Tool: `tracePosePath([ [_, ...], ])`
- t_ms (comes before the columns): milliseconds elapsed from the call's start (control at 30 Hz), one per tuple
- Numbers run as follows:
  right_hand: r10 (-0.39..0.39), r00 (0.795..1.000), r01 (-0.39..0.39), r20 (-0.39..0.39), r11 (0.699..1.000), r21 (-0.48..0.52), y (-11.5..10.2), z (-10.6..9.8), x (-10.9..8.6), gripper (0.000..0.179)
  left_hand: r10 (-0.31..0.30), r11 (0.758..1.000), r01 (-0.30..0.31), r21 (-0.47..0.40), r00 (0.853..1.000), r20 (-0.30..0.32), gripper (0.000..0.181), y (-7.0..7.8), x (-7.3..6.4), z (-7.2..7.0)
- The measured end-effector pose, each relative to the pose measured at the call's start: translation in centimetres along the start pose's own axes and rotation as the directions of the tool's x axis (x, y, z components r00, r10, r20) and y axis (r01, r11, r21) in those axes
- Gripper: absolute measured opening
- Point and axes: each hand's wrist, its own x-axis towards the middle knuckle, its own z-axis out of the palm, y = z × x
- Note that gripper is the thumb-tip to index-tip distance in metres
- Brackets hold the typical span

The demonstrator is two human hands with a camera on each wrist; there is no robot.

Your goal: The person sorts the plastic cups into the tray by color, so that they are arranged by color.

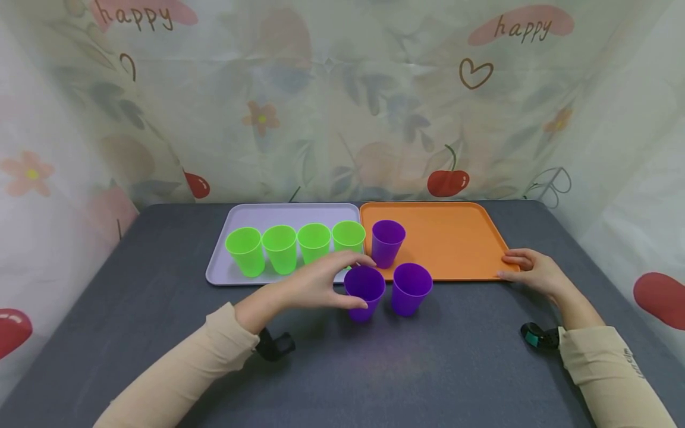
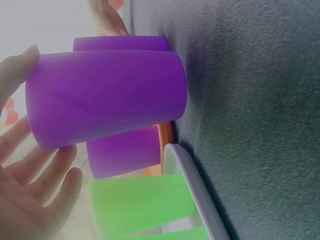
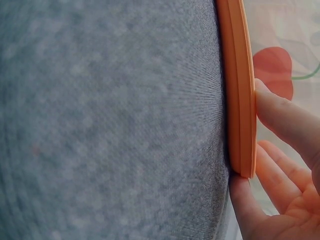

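Note:
My left hand (image 1: 326,282) holds a purple cup (image 2: 107,95) near its rim, thumb on the near side and fingers round the far side. This cup stands upright just in front of the trays. Right beside it is a second purple cup (image 1: 411,291) on the dark tabletop. A third purple cup (image 1: 387,245) stands on the left end of the orange tray (image 1: 439,238). At that tray's front right corner, my right hand (image 1: 537,274) grips the edge between thumb and fingers; the right wrist view shows the fingers (image 3: 282,112) against the orange rim.
Several green cups (image 1: 281,249) stand in a row on a lilac tray (image 1: 289,212), which adjoins the orange tray on its left. The dark tabletop (image 1: 407,374) extends in front of both trays. Behind and at the sides hangs a patterned curtain (image 1: 342,107).

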Motion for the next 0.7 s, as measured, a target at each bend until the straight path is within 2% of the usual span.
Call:
tracePosePath([
  [333, 0.001, 1.000, -0.001, 0.007, 1.000, 0.016, 0.0, 0.0, 0.1, 0.081, 0.011, 1.000, -0.010, 0.011, 0.999, -0.032, 0.056, 0.6, 0.4, -0.9],
  [533, -0.002, 1.000, 0.002, 0.006, 1.000, 0.017, 0.1, 0.0, 0.1, 0.081, 0.065, 0.998, -0.065, 0.003, 0.993, -0.095, 0.054, 1.4, 1.0, -2.2],
  [700, -0.006, 1.000, 0.006, 0.003, 1.000, 0.019, 0.1, 0.0, 0.1, 0.080, 0.072, 0.997, -0.067, 0.045, 0.990, -0.118, 0.054, 2.0, 1.5, -3.3],
])
